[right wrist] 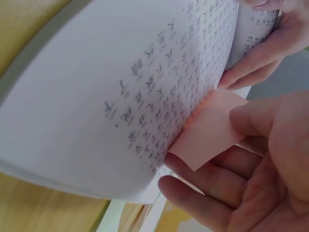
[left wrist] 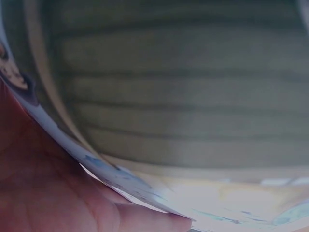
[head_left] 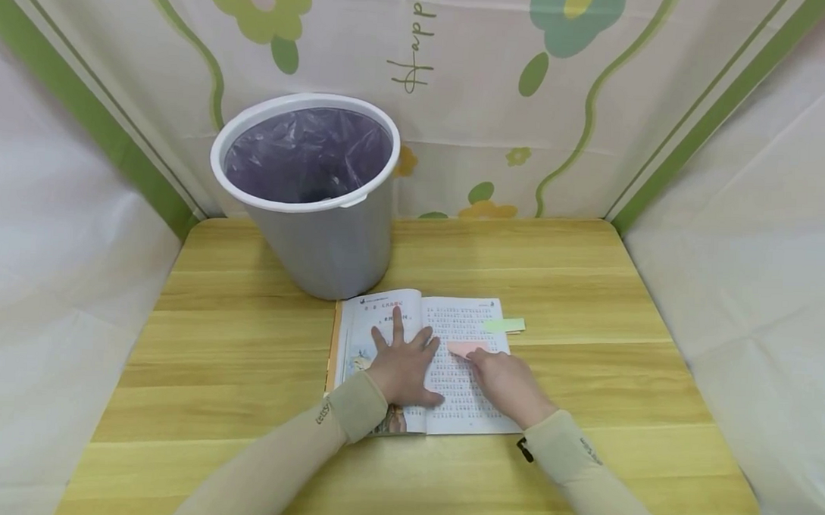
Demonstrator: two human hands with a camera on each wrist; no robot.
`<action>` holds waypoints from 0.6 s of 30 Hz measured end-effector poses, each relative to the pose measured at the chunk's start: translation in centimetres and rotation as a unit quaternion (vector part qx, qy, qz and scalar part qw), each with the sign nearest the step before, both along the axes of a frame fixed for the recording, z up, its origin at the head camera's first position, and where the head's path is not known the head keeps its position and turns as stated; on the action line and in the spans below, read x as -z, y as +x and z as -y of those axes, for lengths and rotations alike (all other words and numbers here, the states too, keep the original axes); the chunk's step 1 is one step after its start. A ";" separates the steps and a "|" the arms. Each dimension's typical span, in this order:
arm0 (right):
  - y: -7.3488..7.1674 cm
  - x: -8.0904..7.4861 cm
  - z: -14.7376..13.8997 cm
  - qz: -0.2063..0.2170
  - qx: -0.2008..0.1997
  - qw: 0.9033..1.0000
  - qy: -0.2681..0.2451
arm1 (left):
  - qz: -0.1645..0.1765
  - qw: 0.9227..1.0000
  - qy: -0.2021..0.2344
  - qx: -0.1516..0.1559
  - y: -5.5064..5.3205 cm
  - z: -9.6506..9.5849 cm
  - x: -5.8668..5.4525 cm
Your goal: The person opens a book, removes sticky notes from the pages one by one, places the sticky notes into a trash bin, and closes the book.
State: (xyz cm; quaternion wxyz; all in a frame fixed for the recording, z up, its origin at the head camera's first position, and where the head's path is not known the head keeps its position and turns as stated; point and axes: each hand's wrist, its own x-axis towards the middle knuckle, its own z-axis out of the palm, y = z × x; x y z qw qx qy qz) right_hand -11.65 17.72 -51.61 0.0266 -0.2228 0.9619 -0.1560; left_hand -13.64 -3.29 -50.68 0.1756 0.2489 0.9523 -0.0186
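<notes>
An open book [head_left: 465,411] with printed pages lies on the table. My left hand [head_left: 405,371] rests with spread fingers across its left page and the fold. On the right page, my right hand [head_left: 507,382] pinches a pink sticky note [head_left: 467,349] between thumb and fingers. In the right wrist view the pink sticky note [right wrist: 212,130] stands up from the page, one edge still against the print. A pale green sticky tab [head_left: 509,325] sticks out past the book's right edge. The left wrist view is dim and shows part of the left hand [left wrist: 58,193].
A grey waste bin [head_left: 324,247] with a white rim and a purple liner stands behind the book, to the left. The wooden table [head_left: 245,373] extends around them. A flower-printed curtain [head_left: 472,123] hangs behind.
</notes>
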 end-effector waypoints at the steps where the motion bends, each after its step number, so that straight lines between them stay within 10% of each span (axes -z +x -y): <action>1: 0.0 0.0 0.0 0.003 0.005 1.000 -0.005 | 0.001 1.000 -0.002 -0.001 0.0 0.0 -0.1; 18: -0.2 -0.2 -0.5 0.042 0.041 0.998 -0.030 | 0.002 1.000 -0.012 0.001 0.1 -0.2 -0.4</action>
